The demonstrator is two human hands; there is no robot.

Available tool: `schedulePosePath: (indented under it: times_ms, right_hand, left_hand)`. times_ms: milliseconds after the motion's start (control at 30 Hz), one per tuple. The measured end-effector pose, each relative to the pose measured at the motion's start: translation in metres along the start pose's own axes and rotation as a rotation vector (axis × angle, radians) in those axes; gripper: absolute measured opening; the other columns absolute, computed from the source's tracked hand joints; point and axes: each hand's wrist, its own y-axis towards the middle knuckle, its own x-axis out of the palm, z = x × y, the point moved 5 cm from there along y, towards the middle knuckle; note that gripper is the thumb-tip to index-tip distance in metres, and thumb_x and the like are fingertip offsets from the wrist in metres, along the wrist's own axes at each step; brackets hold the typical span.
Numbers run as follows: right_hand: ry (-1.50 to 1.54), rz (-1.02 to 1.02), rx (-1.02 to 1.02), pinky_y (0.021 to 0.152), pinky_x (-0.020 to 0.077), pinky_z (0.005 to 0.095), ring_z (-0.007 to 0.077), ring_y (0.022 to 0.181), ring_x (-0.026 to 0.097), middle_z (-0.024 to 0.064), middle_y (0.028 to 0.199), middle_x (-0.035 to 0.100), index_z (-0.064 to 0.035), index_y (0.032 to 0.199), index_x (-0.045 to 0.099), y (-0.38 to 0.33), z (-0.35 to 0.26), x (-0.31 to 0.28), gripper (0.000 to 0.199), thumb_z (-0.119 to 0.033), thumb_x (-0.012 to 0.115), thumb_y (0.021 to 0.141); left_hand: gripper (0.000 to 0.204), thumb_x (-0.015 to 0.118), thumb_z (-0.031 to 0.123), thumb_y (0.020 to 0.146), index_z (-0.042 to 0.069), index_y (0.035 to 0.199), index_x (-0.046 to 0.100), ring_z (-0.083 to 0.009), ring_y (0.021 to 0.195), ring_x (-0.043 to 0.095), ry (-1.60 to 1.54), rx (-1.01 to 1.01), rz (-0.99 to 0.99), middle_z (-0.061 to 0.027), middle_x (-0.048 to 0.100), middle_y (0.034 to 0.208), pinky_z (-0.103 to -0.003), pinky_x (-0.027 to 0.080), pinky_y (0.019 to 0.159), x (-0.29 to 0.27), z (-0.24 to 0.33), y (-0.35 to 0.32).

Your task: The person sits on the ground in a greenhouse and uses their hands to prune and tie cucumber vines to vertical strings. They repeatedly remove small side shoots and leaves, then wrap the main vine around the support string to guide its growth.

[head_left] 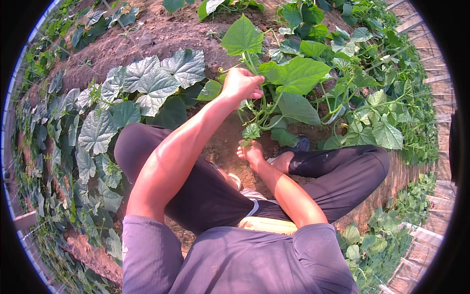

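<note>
My left hand is reached out ahead, its fingers closed in a pinch on the stem of a green vine that looks like cucumber. Broad leaves and a curling tendril stand around those fingers. Closer to my body, my right hand has its fingers closed at a small leafy shoot tip of the vine. The fingers partly hide the stem at both grips. Several thin stems bend between the two hands.
My bent legs flank the spot, over brown soil. Dense large-leaved vines grow to the left, more to the right. A pale yellow object lies at my waist. Wooden slats run along the right edge.
</note>
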Motion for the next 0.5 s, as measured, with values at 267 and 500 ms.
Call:
schedulePosePath:
  times_ms: [267, 500]
  right_hand:
    - [0.676, 0.33, 0.146, 0.055, 0.0605, 0.0303, 0.0195, 0.064, 0.073, 0.0101, 0.085, 0.076, -0.0088, 0.11, 0.068, -0.008, -0.068, 0.016, 0.015, -0.021, 0.075, 0.104]
    - [0.266, 0.183, -0.112, 0.056, 0.0558, 0.033, 0.0209, 0.061, 0.071, 0.0117, 0.078, 0.074, -0.0032, 0.099, 0.075, 0.034, -0.021, -0.016, 0.02, -0.019, 0.065, 0.105]
  left_hand:
    - [0.026, 0.08, 0.018, 0.099, -0.006, 0.1, 0.069, -0.021, 0.075, 0.079, 0.046, -0.022, 0.001, -0.015, 0.076, 0.089, -0.03, 0.068, 0.067, -0.005, -0.007, -0.003]
    - [0.027, 0.082, 0.019, 0.098, -0.006, 0.098, 0.07, -0.0201, 0.074, 0.079, 0.067, 0.021, 0.006, -0.0145, 0.076, 0.089, -0.03, 0.067, 0.068, -0.007, -0.008, -0.011]
